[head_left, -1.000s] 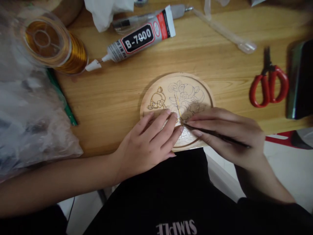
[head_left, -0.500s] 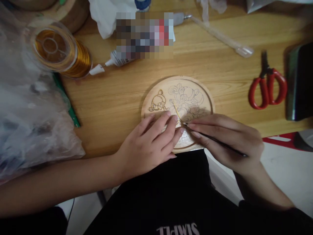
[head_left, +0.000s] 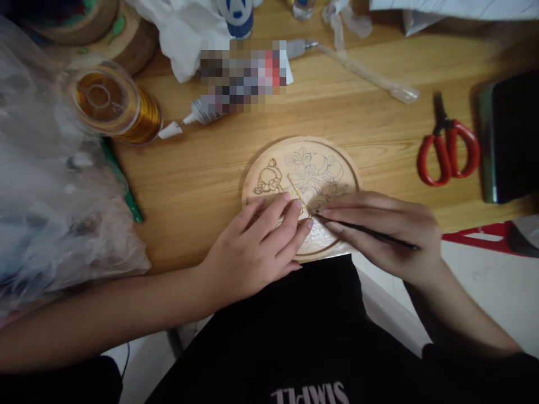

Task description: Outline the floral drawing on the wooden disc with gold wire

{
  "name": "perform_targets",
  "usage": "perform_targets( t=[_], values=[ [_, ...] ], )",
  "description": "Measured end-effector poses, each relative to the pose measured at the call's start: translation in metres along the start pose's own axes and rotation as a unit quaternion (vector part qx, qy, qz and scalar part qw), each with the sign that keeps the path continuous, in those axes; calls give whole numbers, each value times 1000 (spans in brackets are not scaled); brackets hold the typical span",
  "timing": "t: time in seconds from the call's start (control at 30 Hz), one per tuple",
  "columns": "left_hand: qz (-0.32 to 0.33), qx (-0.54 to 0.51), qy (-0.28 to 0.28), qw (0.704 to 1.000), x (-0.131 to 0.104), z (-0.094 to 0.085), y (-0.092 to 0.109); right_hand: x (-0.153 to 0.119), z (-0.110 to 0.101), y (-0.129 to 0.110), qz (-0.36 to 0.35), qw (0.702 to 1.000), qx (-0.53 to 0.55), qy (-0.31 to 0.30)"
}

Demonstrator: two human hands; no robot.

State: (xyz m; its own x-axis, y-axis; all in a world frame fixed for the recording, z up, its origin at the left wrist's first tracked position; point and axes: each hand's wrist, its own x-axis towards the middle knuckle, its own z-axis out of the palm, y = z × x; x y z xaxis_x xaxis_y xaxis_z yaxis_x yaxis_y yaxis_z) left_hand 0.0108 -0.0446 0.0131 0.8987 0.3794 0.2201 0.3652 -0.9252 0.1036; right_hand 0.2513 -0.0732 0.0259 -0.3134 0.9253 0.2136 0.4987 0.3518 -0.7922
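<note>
Gold wire [head_left: 298,192] swung leftward | left hand [head_left: 259,247] spread on plate [head_left: 278,152] | right hand [head_left: 393,223] gripping dark tool [head_left: 379,234]

The wooden table [head_left: 197,185] carries a round board [head_left: 281,157]. Left of the board lies a plastic bag [head_left: 76,213]; beyond the board and leftward, a wire spool [head_left: 145,115] and a tube [head_left: 206,109]; right of the board, red-handled scissors [head_left: 434,160].

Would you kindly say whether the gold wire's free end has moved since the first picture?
Yes; the gold wire's free end has swung left, nearer the gold outline on the wooden board.
</note>
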Motion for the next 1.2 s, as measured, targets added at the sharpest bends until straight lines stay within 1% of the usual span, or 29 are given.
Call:
perform_targets(
  t=[0.13,0.37,0.6,0.7,1.0,1.1,1.2],
  values=[
    [-1,-6,-1,1000,0,0,0,2,1,-1,15,1000,-12,3],
    [-3,-13,-5,1000,0,-1,0,3,-1,4,-14,1000,-11,-5],
    [-2,-16,-8,1000,0,-2,-1,2,1,2,8,1000,-5,12],
    [-2,-15,-9,1000,0,-1,0,3,2,3,4,1000,-2,10],
    [-6,-18,-10,1000,1,-2,0,8,-3,5,-18,1000,3,-18],
    [-6,-21,-9,1000,1,-2,0,13,-8,6,-38,998,5,-43],
    [-7,-29,-13,999,0,-2,-1,21,-15,10,-65,994,-8,-83]
  ],
)
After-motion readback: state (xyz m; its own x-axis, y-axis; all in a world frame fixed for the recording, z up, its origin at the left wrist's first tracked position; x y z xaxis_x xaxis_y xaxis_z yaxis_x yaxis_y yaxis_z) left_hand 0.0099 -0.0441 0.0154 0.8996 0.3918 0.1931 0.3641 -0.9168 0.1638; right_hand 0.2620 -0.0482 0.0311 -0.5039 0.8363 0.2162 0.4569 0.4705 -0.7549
